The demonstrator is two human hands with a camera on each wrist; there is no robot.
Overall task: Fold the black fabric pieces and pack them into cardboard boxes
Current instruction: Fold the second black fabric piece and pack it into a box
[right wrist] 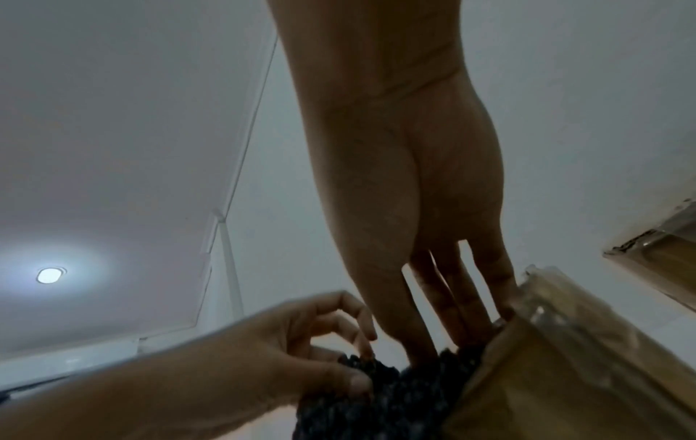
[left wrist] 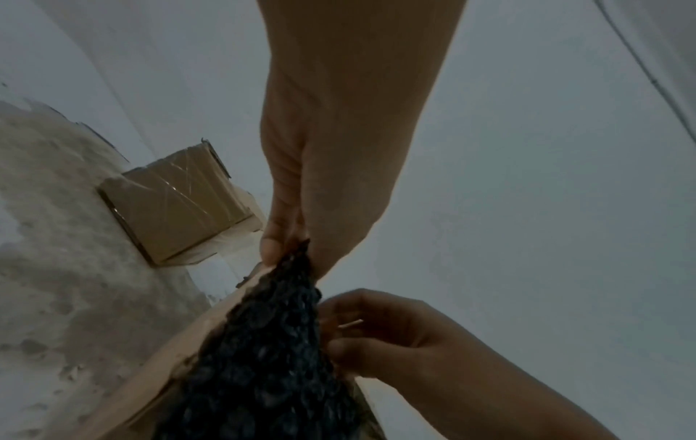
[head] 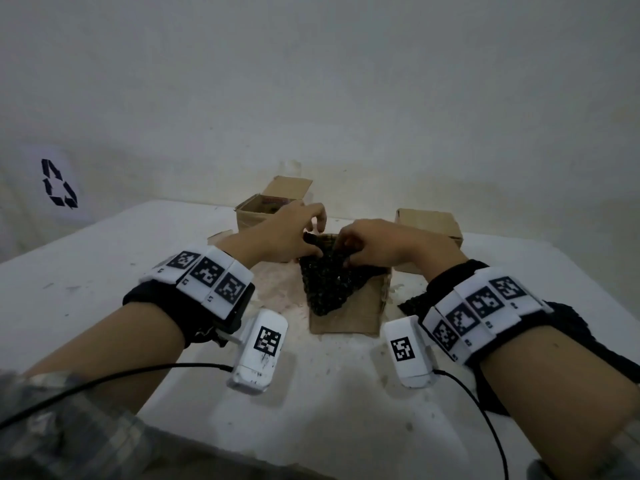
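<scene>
A knobbly black fabric (head: 325, 282) hangs out of the open cardboard box (head: 346, 317) in the middle of the table and drapes down its front wall. My left hand (head: 310, 242) pinches the fabric's top left corner between thumb and finger; the left wrist view shows this pinch (left wrist: 297, 250) above the fabric (left wrist: 263, 372). My right hand (head: 348, 254) grips the top right edge, fingers pointing down at the box mouth. In the right wrist view its fingertips (right wrist: 471, 330) sink into the fabric (right wrist: 395, 396) beside the box wall (right wrist: 546, 372).
Another open cardboard box (head: 270, 209) stands at the back left, and a closed one (head: 429, 223) at the back right. More black fabric (head: 412, 303) lies on the white table (head: 104, 271) under my right wrist. A wall rises close behind the table.
</scene>
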